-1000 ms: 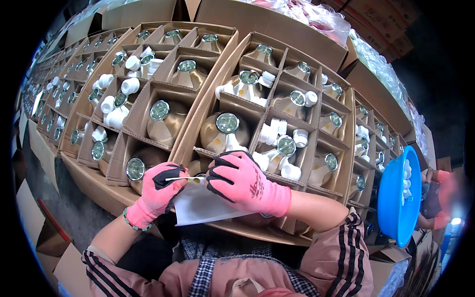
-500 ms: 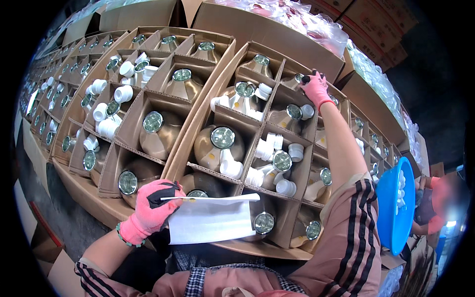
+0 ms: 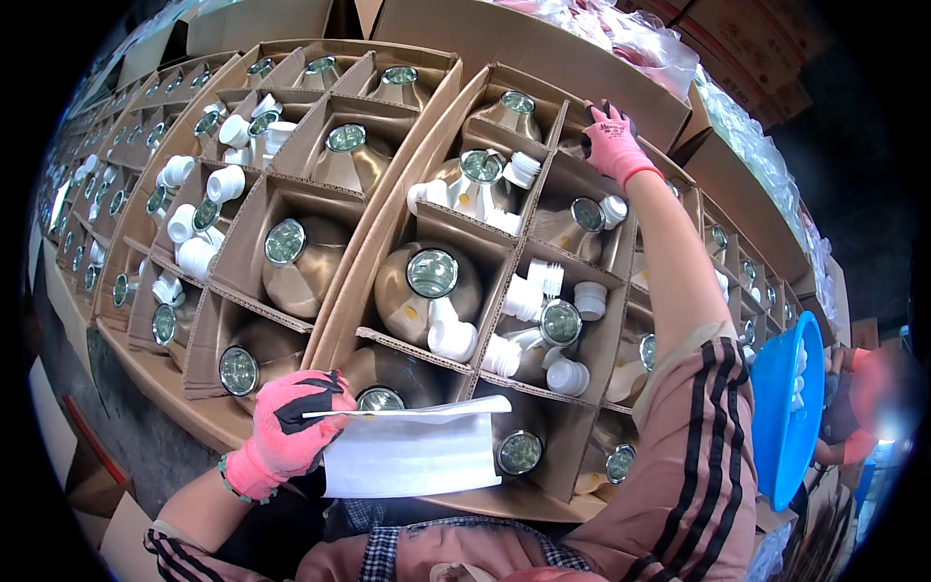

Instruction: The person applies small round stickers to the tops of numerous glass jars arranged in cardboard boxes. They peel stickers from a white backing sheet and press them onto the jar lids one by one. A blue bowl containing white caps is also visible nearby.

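Note:
My left hand (image 3: 293, 424), in a pink glove with dark patches, is closed on the upper left edge of a folded white paper sheet (image 3: 412, 456). The sheet hangs over the near edge of a divided cardboard box (image 3: 339, 301). Beyond it, my right hand (image 3: 621, 147), gloved alike, reaches to a far compartment, its fingers bent down behind the divider. The flask there and whatever the fingers grip are mostly hidden. Round golden glass flasks (image 3: 427, 301) with wide clear mouths stand in the compartments. White plastic caps (image 3: 567, 376) lie beside several of them.
A blue basin (image 3: 784, 417) holding white pieces stands at the right. Behind it another person's pink sleeve (image 3: 863, 388) shows. More divided boxes run off to the left. Along the back, a tall carton (image 3: 543, 58) holds clear plastic bags (image 3: 640, 48), with stacked brown cartons (image 3: 747, 58) behind.
My right hand has shifted slightly up in the picture, and its fingers now cover the flask mouth that showed beside them. The left hand and sheet sit slightly lower. The whole view has shifted a little.

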A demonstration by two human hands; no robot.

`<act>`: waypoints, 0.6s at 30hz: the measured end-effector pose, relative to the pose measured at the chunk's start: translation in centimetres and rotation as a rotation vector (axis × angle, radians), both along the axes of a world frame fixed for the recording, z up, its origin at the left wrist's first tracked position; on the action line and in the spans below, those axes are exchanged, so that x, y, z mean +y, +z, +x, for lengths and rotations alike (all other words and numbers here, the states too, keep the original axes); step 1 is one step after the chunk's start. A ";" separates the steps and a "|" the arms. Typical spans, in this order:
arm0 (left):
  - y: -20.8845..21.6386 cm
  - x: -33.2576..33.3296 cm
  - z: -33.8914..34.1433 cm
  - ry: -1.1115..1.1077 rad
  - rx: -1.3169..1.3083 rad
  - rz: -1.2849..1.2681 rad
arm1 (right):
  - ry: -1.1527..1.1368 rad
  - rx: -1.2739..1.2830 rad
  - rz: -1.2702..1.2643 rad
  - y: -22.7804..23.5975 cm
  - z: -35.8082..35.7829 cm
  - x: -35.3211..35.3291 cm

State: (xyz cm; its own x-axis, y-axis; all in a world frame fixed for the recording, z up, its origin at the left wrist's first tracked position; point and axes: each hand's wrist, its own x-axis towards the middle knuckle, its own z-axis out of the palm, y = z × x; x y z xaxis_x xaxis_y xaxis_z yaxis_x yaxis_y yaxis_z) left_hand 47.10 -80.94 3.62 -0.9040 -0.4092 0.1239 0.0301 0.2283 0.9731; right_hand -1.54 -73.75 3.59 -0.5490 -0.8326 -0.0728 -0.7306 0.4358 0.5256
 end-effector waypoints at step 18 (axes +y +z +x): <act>-1.7 0.5 1.1 0.186 0.033 0.094 | 0.382 -0.925 -1.147 5.9 20.6 5.2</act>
